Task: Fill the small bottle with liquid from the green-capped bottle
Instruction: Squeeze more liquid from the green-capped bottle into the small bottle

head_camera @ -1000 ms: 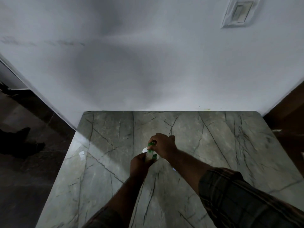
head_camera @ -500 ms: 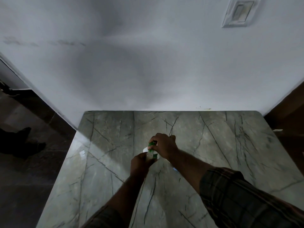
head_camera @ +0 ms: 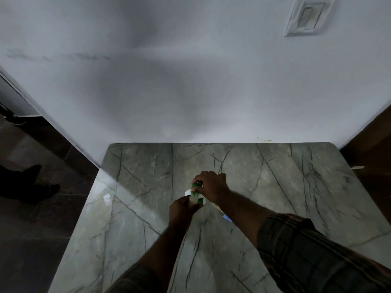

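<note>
A white bottle with green markings and a green cap (head_camera: 195, 194) stands on the grey marble table (head_camera: 264, 187) near its middle. My left hand (head_camera: 182, 210) is wrapped around the bottle's body from the near side. My right hand (head_camera: 211, 187) is closed over the green cap from above. Most of the bottle is hidden by both hands. A small blue and pale object (head_camera: 225, 216) shows just under my right forearm; I cannot tell whether it is the small bottle.
A white wall stands directly behind the table, with a switch plate (head_camera: 306, 17) at the upper right. Dark floor lies to the left, where a person's dark shoes (head_camera: 27, 185) stand. A brown surface borders the table's right side.
Both hands stay on the bottle in nearly the same place; only a slight shift of my right hand's grip on the cap shows.
</note>
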Available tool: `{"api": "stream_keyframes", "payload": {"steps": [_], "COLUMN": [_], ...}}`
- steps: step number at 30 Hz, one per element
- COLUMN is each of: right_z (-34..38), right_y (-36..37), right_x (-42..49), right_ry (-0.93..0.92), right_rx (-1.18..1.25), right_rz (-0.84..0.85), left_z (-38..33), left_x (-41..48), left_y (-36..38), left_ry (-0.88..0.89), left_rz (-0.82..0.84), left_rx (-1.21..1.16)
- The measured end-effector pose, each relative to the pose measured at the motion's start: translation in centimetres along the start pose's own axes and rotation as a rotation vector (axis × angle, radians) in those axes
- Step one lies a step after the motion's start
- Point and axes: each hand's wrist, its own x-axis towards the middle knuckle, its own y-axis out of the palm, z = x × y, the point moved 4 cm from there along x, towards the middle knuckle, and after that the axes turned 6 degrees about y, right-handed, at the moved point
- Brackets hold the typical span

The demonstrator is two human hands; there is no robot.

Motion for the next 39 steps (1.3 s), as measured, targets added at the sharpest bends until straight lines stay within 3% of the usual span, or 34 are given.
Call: {"api": "stream_keyframes", "payload": {"steps": [23, 25, 28, 30, 33, 35, 39], "right_z": [-0.6, -0.8, -2.5, -5.6, -11.4, -14.2, -15.8], "right_y": [0.5, -0.2, -1.9, -2.3, -0.6, 1.4, 5.4], "right_x": [-1.2, -1.5, -3.7, -6.4, -10.9, -12.7, -13.5], "right_ry": [-0.014, 0.039, 0.153, 0.295, 0.559, 0.662, 0.654], "right_rx": [0.133, 0.18, 0.325, 0.427, 0.448, 0.411, 0.384], "right_rz": [0.06, -0.032, -0.325, -0.5, -0.614, -0.574, -0.267], "left_z": [-0.5, -0.5, -0.5, -0.5, -0.4, -0.3, 0.0], "left_x": [-0.4, -0.5, -0.7, -0.8, -0.8, -0.7, -0.6], "left_y": [0.4, 0.3, 0.0, 0.0, -0.1, 0.0, 0.4], "left_ry": [0.024, 0.037, 0.044, 0.05, 0.042, 0.031, 0.027], "left_rz": [-0.058, -0.057, -0.06, -0.052, -0.066, -0.074, -0.085], "left_rx": [0.087, 0.073, 0.056, 0.035, -0.005, -0.024, -0.029]}}
